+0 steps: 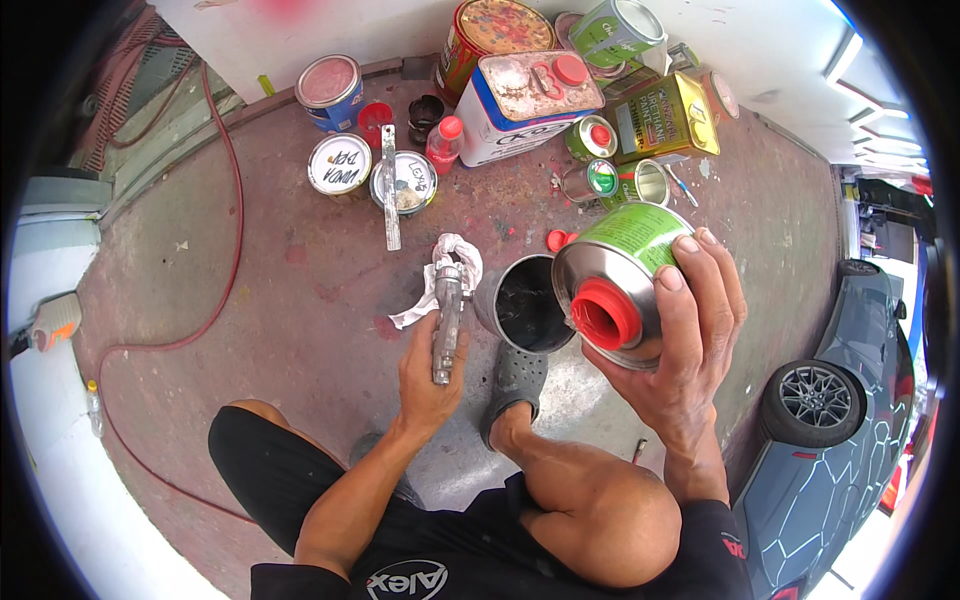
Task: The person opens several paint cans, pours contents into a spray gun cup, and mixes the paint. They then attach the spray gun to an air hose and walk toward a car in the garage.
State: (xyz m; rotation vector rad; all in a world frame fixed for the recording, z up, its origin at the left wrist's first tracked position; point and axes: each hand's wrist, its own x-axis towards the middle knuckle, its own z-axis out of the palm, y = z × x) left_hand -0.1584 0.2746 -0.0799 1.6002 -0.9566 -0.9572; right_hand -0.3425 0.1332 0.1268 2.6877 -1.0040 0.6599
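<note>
My right hand (pixel 700 330) grips a green-and-silver metal can (pixel 630 250), tilted with its red spout toward a silver cup (pixel 522 290) with a dark inside. I cannot make out any liquid stream. My left hand (pixel 425 385), fingers closed, holds a worn metal tool (pixel 447 325), perhaps a spray gun, just left of the cup, with a crumpled white rag (pixel 450 250) at its top. A loose red cap (pixel 560 241) lies behind the cup.
Paint cans (pixel 330 92), a white jug (pixel 525 125), a yellow tin (pixel 660 115) and a metal stick (pixel 390 190) are along the back. A red hose (pixel 235 220) runs down the left. A grey car (pixel 840 430) is at the right; my sandalled foot (pixel 518 380) is beneath.
</note>
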